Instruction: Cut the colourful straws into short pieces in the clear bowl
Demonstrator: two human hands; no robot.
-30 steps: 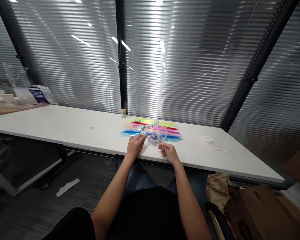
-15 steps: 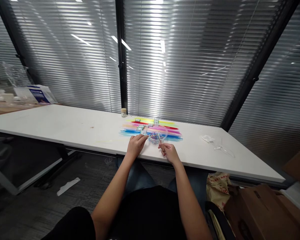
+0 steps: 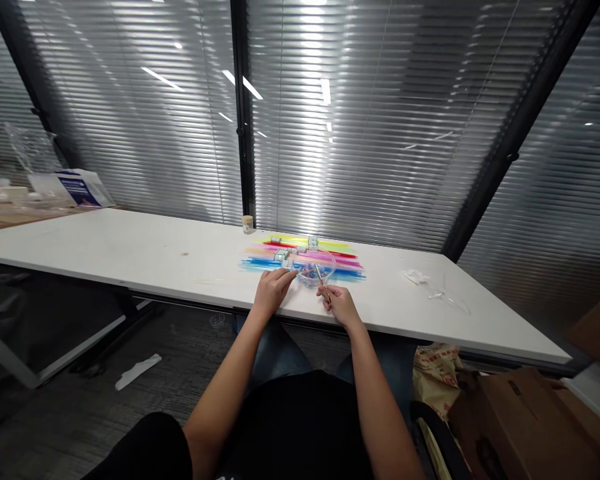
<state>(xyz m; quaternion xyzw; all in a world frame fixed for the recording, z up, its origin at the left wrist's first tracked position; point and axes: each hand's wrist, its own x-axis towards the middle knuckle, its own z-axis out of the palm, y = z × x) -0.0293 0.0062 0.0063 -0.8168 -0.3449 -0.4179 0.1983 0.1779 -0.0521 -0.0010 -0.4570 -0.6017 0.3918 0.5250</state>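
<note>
Streaky glare on the blinds (image 3: 313, 100), dim floor (image 3: 180, 373), stretched edges.

The white table (image 3: 130, 247) carries coloured straws (image 3: 255, 265) in rows, yellow farthest and blue nearest. A clear bowl (image 3: 305, 282) stands at their near side, a lidded jar (image 3: 247, 225) by the far edge. To the right lie a white wrapper (image 3: 415, 277) and clear plastic (image 3: 447, 300).

My right grip (image 3: 339, 305) holds a slim metal tool (image 3: 321, 277), tip over a clear bowl (image 3: 334, 268) of colourful pieces (image 3: 309, 273); my left grip (image 3: 273, 291) is just beside the bowl.
</note>
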